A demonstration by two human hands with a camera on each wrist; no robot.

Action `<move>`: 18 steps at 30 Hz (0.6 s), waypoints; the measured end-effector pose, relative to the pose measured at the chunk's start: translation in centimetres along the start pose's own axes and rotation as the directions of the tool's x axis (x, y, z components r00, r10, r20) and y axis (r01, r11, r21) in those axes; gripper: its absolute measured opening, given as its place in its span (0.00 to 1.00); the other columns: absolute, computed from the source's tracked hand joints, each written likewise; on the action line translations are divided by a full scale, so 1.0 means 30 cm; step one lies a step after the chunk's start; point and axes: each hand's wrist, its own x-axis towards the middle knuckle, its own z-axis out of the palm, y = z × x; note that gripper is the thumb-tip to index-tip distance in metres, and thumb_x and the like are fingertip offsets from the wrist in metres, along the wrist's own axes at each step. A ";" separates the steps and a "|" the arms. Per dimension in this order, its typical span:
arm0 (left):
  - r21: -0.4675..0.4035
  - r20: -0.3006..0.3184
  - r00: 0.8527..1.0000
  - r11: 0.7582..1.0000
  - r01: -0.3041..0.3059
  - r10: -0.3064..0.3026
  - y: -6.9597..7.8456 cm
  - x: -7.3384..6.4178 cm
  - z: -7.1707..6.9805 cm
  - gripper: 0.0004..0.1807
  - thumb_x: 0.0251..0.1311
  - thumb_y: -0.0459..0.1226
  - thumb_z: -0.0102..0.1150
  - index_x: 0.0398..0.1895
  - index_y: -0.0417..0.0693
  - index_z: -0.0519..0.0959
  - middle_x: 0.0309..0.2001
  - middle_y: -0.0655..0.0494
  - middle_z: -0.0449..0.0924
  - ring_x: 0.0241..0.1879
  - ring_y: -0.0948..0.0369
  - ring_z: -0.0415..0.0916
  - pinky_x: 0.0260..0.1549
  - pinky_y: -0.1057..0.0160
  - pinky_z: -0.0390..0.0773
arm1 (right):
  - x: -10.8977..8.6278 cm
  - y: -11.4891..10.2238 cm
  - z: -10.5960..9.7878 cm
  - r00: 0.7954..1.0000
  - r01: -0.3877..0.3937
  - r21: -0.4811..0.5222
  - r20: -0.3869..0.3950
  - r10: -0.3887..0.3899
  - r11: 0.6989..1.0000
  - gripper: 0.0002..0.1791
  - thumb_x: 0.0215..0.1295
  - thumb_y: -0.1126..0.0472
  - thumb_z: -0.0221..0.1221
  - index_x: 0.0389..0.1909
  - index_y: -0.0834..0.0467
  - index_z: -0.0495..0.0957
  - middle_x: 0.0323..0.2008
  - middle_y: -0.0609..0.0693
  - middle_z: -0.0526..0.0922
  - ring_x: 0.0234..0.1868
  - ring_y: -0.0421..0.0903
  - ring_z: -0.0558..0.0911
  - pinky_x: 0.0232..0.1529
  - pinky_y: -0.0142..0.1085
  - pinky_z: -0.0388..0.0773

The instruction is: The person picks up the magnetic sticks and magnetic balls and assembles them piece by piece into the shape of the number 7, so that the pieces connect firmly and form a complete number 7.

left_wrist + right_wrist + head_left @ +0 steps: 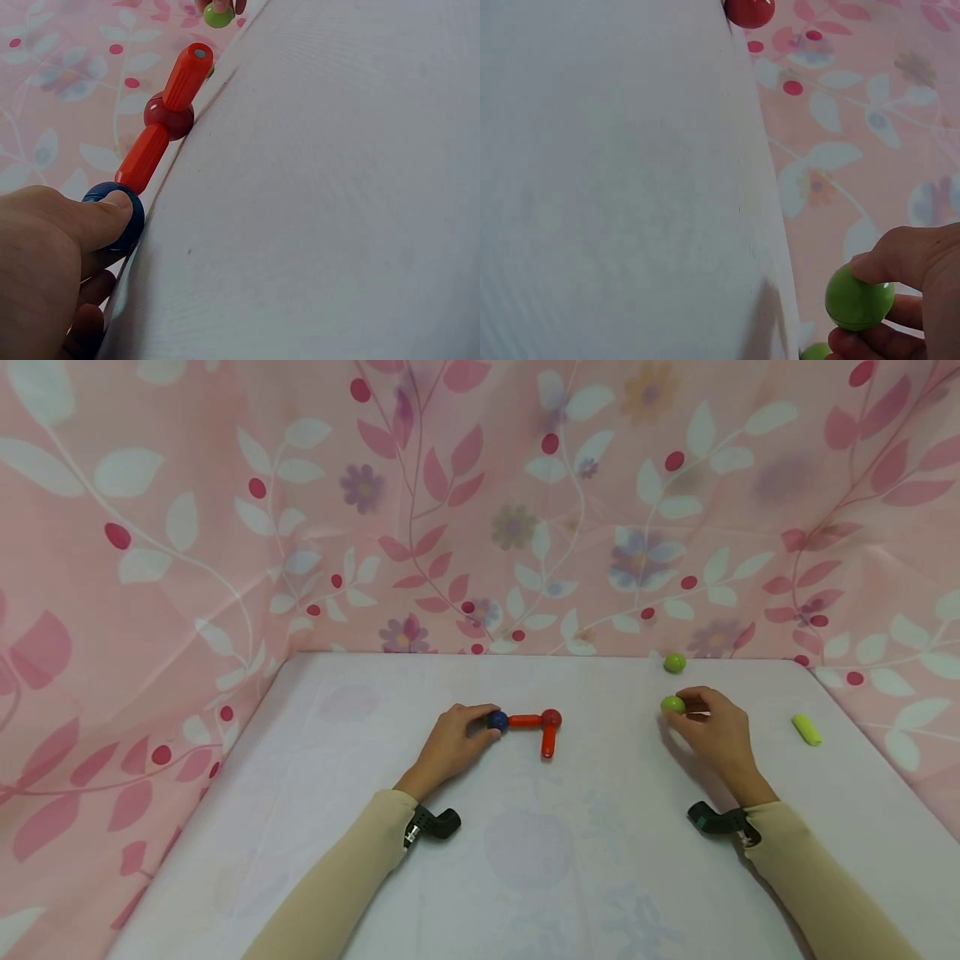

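Note:
Between thumb and fingers my left hand [452, 745] pinches a blue ball [497, 721]. A red-orange rod [525, 721] joins that ball to a dark red ball [551, 718], from which a second red-orange rod [548, 742] points toward the near side. In the left wrist view the thumb presses the blue ball [126, 217], and the second rod's free end [199, 52] shows a small metallic spot. Off to the right, my right hand [716, 735] pinches a green ball [672, 705]; the right wrist view shows this ball [859, 298] held by thumb and fingertips.
Another green ball [675, 662] lies at the table's far edge, beyond the right hand. A yellow-green rod [807, 729] lies at the right of the white-covered table [525, 860]. Behind hangs a pink floral curtain [465, 510]. Each wrist wears a black camera mount [723, 821].

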 end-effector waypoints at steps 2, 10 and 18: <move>-0.002 0.001 1.000 1.000 0.000 0.000 -0.001 0.001 0.000 0.22 0.68 0.42 0.69 0.65 0.52 0.82 0.56 0.52 0.83 0.55 0.53 0.76 0.57 0.50 0.74 | -0.001 -0.011 0.010 1.000 0.013 0.007 0.001 -0.013 1.000 0.20 0.68 0.60 0.69 0.54 0.68 0.80 0.48 0.64 0.84 0.50 0.59 0.82 0.44 0.15 0.68; -0.001 0.002 1.000 1.000 -0.014 0.014 -0.003 -0.001 0.000 0.23 0.69 0.42 0.69 0.65 0.51 0.82 0.56 0.51 0.83 0.55 0.53 0.76 0.57 0.50 0.74 | -0.005 -0.017 0.039 0.999 0.036 0.025 0.001 -0.036 0.999 0.18 0.66 0.62 0.70 0.52 0.67 0.80 0.46 0.62 0.84 0.48 0.58 0.83 0.45 0.17 0.71; 0.002 0.002 1.000 1.000 -0.018 0.018 -0.008 0.000 -0.001 0.23 0.69 0.42 0.69 0.65 0.52 0.82 0.56 0.52 0.83 0.55 0.54 0.76 0.57 0.51 0.74 | -0.013 -0.044 0.057 0.999 0.045 0.067 0.011 -0.045 0.997 0.18 0.63 0.64 0.72 0.50 0.68 0.81 0.45 0.63 0.85 0.46 0.58 0.84 0.43 0.16 0.72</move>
